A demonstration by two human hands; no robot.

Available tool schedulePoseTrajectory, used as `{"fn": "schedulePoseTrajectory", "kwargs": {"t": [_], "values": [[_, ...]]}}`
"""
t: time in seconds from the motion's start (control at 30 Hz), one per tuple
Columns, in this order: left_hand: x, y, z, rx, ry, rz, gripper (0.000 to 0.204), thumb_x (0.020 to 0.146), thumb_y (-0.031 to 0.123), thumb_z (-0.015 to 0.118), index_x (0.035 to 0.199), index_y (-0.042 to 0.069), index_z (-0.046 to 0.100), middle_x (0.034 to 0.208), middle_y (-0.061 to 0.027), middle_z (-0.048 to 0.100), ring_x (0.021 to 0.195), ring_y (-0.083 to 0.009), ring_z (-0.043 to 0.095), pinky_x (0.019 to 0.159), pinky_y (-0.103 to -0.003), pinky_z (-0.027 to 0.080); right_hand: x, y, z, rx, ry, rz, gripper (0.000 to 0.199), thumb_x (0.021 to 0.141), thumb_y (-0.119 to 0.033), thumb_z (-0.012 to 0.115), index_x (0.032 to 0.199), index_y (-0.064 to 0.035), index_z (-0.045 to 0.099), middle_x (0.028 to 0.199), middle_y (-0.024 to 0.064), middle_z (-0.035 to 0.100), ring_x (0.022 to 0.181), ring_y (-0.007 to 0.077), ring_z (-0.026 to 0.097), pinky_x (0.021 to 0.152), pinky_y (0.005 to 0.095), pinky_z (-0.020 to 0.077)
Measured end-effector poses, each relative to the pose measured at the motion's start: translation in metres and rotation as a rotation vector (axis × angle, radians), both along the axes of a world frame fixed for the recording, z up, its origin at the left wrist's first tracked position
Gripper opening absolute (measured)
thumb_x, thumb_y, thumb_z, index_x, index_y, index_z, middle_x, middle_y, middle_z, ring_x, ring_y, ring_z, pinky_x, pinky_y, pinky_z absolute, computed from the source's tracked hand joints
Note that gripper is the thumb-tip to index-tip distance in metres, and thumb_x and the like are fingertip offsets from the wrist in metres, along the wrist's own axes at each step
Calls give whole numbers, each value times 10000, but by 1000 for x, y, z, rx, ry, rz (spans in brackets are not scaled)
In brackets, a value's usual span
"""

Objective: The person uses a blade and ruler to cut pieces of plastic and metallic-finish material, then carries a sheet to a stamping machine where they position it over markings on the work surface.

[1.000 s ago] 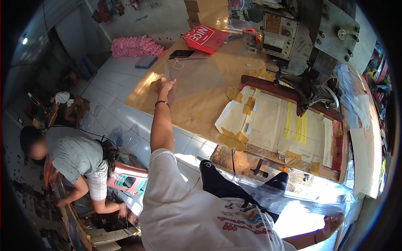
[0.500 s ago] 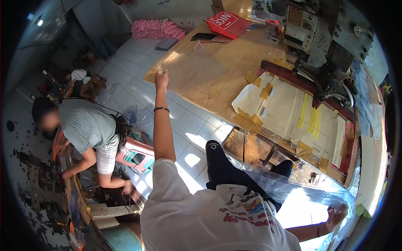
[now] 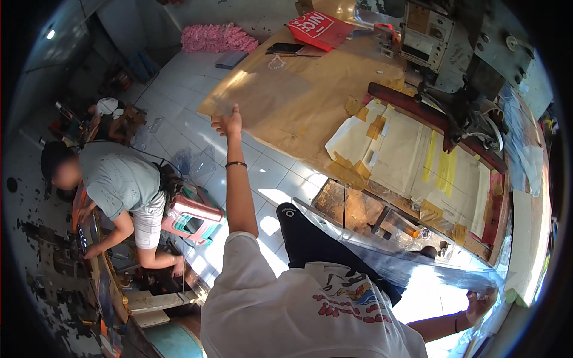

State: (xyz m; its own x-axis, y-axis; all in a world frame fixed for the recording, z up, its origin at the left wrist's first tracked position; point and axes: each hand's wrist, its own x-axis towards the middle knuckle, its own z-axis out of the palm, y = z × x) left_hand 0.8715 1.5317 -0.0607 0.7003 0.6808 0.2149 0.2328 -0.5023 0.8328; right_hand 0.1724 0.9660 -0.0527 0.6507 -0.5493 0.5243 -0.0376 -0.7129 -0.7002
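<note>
At the right grip (image 3: 480,305), clear plastic film (image 3: 439,275).

The counter (image 3: 280,122) has a golden-brown surface, and the low bed (image 3: 401,167) on it is cream, striped with bright yellow strips (image 3: 431,156) and patched with amber tape (image 3: 376,127). A dark red bar (image 3: 407,109) borders the bed. The plastic film (image 3: 439,269) is clear with a bluish cast. The bag (image 3: 322,34) is red with white print, the bundle (image 3: 218,39) pink, the phone (image 3: 284,48) black. The white shirt (image 3: 280,304) carries a red and blue print; the trousers (image 3: 325,241) are navy-black. The co-worker's top (image 3: 119,173) is grey-green, the shorts (image 3: 147,219) white with faint stripes. The stool (image 3: 190,218) mixes pink and teal. Dark joint lines grid the white tiled floor (image 3: 262,164).
</note>
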Motion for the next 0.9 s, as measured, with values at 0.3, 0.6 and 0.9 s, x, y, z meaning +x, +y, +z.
{"fn": "schedulePoseTrajectory", "kwargs": {"t": [0.3, 0.6, 0.9], "values": [[-204, -54, -16, -929, -222, -2052, 1135, 764, 866, 439, 1460, -26, 361, 1401, -222, 512, 1321, -374, 469, 1101, -536, 334, 150, 23, 27, 178, -240, 397, 541, 824, -194, 779, 1260, -2, 522, 919, 58, 626, 837, 141, 570, 741, 283, 457], [-346, -87, -143, -1747, -406, -1266, 994, 794, 678, 591, 1548, 162, 199, 1374, -310, 479, 1215, -477, 542, 958, -588, 474, 341, 178, 96, 209, 49, 573, 309, 902, -183, 698, 1135, -12, 590, 797, 43, 662, 685, 110, 603, 657, 244, 460], [-341, -61, -63, -1528, -83, -904, 788, 952, 252, 626, 1548, 121, 127, 1235, -250, 577, 968, -389, 690, 707, -457, 627, 372, 216, 81, -67, 91, 496, 348, 882, 30, 641, 1219, -50, 610, 1128, 157, 686, 831, 238, 692, 785, 353, 536]]}}
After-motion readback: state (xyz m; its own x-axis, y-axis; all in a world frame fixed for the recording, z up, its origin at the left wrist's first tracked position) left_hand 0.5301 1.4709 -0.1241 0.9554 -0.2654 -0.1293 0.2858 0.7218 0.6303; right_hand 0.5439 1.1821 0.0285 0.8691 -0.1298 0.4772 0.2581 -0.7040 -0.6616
